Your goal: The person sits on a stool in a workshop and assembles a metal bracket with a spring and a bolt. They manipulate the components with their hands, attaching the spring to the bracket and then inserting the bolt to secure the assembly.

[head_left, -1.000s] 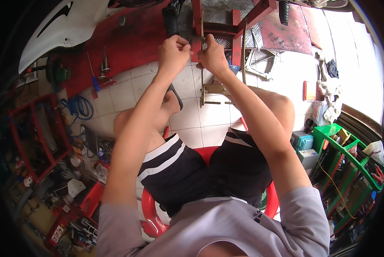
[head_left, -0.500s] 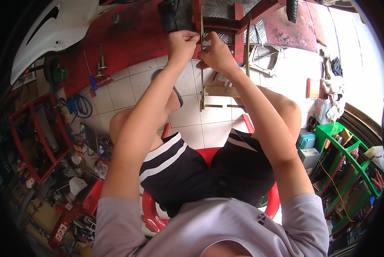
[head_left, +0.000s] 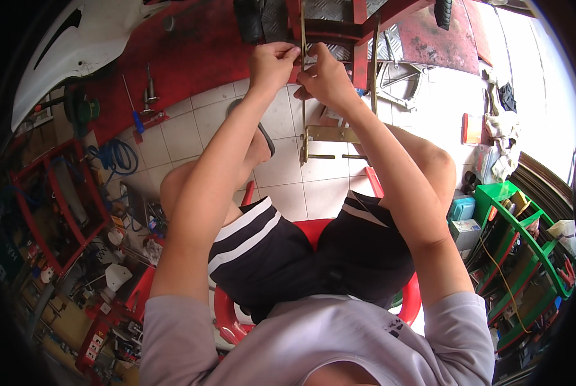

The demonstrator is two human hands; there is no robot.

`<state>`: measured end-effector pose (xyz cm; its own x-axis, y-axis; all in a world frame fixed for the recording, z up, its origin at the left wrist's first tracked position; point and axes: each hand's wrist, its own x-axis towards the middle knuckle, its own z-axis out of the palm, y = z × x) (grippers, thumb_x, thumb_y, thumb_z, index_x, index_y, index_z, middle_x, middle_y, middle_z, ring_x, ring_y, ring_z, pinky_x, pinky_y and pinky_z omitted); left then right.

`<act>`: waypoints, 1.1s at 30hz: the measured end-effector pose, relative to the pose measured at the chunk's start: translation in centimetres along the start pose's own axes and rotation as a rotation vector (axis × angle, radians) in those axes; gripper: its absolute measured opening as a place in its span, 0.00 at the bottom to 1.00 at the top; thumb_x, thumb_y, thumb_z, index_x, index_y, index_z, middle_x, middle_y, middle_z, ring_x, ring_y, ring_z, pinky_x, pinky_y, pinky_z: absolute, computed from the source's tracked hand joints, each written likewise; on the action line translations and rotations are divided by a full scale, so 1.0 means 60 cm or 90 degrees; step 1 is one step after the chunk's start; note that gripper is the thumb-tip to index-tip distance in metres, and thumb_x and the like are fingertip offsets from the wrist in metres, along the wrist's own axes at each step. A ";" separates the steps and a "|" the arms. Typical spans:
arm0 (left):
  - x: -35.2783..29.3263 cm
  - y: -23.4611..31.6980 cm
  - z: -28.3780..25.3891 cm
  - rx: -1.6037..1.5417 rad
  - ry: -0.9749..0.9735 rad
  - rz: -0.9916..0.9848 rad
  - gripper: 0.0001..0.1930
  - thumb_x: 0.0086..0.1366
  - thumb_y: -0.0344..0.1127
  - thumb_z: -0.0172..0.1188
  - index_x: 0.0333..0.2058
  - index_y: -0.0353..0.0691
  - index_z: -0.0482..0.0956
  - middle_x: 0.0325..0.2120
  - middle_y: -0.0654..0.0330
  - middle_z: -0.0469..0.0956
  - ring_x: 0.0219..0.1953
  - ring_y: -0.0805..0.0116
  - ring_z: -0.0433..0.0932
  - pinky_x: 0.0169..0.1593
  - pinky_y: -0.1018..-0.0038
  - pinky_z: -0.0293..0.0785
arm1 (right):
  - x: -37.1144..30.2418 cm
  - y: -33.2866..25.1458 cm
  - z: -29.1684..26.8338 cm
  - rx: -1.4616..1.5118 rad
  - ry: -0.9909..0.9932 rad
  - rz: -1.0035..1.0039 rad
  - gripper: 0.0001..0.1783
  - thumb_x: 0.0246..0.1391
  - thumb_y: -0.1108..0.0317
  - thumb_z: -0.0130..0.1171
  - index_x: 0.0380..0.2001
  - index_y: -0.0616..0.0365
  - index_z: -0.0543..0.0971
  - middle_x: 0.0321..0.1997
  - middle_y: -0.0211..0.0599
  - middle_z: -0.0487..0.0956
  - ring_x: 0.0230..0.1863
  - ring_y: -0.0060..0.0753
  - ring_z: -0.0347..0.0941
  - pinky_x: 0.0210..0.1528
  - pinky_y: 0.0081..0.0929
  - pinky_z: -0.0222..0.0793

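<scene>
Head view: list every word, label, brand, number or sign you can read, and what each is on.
None is legible enough to quote.
Dark print on the grey T-shirt: too small.
White stickers at lower left: too small.
Pale marks at the far left: too blurred.
Grey box at right: any marking too small.

No wording or number can be made out with certainty. A small black print (head_left: 395,327) stands on the chest of the pale grey short-sleeved cloth shirt (head_left: 314,331), to the wearer's right of the neckline, too blurred to read. Pale letter-like strokes (head_left: 5,259) mark the dark green surface at the far left. White square patches (head_left: 94,345) with tiny marks sit on the glossy red panel (head_left: 82,364) at lower left, equally illegible.
</scene>
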<state>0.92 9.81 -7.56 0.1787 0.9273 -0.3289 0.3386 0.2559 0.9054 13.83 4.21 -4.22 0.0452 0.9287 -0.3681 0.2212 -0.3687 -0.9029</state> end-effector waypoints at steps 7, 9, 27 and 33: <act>0.006 -0.007 -0.001 0.086 0.020 -0.015 0.11 0.65 0.34 0.60 0.36 0.30 0.82 0.28 0.58 0.83 0.28 0.75 0.81 0.34 0.78 0.76 | -0.001 -0.007 -0.002 -0.043 -0.034 0.023 0.20 0.53 0.78 0.55 0.47 0.68 0.61 0.31 0.51 0.83 0.28 0.36 0.83 0.31 0.26 0.80; 0.005 -0.008 0.001 0.055 0.026 -0.029 0.11 0.65 0.34 0.61 0.36 0.30 0.82 0.28 0.59 0.83 0.28 0.75 0.80 0.34 0.78 0.76 | -0.003 -0.010 -0.002 -0.031 -0.038 0.027 0.20 0.53 0.78 0.55 0.47 0.68 0.61 0.31 0.51 0.83 0.27 0.36 0.83 0.30 0.26 0.80; -0.008 0.045 0.003 0.004 0.072 -0.135 0.09 0.58 0.24 0.62 0.39 0.34 0.82 0.35 0.60 0.83 0.40 0.74 0.80 0.45 0.77 0.76 | -0.004 -0.009 -0.004 -0.021 -0.027 0.043 0.22 0.53 0.77 0.55 0.49 0.68 0.61 0.30 0.52 0.82 0.27 0.36 0.83 0.31 0.26 0.80; 0.001 0.006 -0.002 -0.010 0.068 0.027 0.09 0.62 0.28 0.61 0.40 0.32 0.82 0.33 0.59 0.83 0.35 0.73 0.81 0.43 0.77 0.77 | -0.002 -0.013 -0.002 -0.028 -0.033 0.041 0.22 0.52 0.78 0.55 0.48 0.68 0.61 0.30 0.51 0.83 0.27 0.36 0.83 0.30 0.26 0.80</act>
<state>0.92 10.02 -7.23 0.0931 0.9608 -0.2611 0.3187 0.2197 0.9220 13.76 4.41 -3.46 0.0109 0.8994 -0.4370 0.2613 -0.4244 -0.8669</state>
